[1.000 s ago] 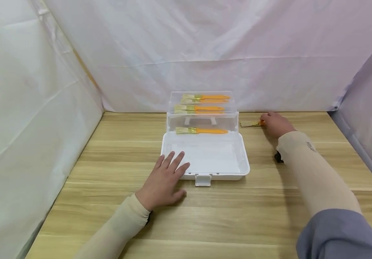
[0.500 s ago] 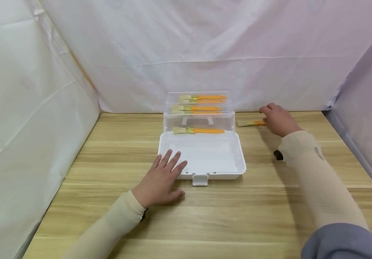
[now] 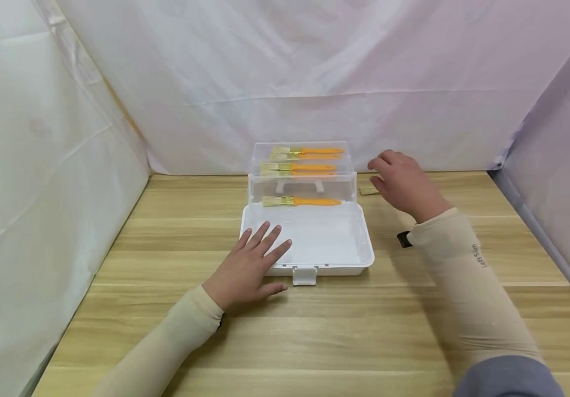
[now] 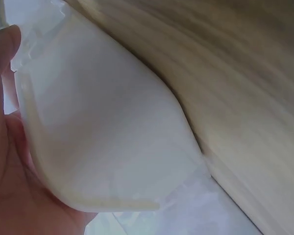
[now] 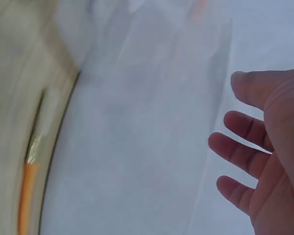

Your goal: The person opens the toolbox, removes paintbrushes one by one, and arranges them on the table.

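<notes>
My left hand (image 3: 242,270) rests on the near left corner of a white plastic box (image 3: 326,237), fingers spread. In the left wrist view, the palm lies along the box's outer wall (image 4: 103,127). My right hand (image 3: 409,184) is in the air right of the box's raised clear lid (image 3: 253,190), with loosely bent fingers and nothing held, as the right wrist view shows. Beneath it on the table lies a paintbrush (image 5: 25,196) with an orange handle; in the head view only its bristles (image 3: 368,191) show. Another orange-handled paintbrush (image 3: 314,202) lies along the box's back edge.
Several more orange-handled brushes (image 3: 309,166) show in or through the clear lid; some may be reflections. A white latch (image 3: 304,275) hangs at the box's front. White cloth walls (image 3: 205,66) border the wooden table (image 3: 314,342) at the back and sides.
My right hand has let go of the paintbrush on the table, lifted and moved left toward the lid. That brush stays lying there. My left hand stays on the box corner.
</notes>
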### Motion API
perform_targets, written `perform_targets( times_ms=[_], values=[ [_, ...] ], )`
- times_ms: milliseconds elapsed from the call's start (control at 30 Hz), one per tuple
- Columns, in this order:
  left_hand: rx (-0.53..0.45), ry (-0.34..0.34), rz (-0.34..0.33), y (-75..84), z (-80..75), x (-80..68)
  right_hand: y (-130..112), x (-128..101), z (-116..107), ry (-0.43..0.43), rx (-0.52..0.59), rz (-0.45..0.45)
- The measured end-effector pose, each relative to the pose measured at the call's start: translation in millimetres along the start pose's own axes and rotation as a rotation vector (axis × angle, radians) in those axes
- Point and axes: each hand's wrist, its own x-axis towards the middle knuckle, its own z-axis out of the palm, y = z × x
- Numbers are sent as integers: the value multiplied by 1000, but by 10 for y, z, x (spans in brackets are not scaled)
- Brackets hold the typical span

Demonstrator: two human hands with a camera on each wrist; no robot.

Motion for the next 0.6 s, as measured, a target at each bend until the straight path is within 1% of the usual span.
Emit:
perform_targets(
  times_ms=[100, 200, 400, 500, 600],
  values=[
    [24, -2, 0, -8, 3, 26, -173, 65, -10, 20, 11, -39],
    [32, -20, -1, -19, 10, 40, -350, 125, -4, 12, 15, -69],
    [8, -34, 5, -26, 9, 44, -674, 219, 3, -65, -29, -105],
    [-2, -30, 13, -25, 2, 51, -791, 270, 31, -105, -75, -111],
    [-4, -33, 14, -26, -1, 52, -884, 329, 89, -145, -136, -136]
  ],
)
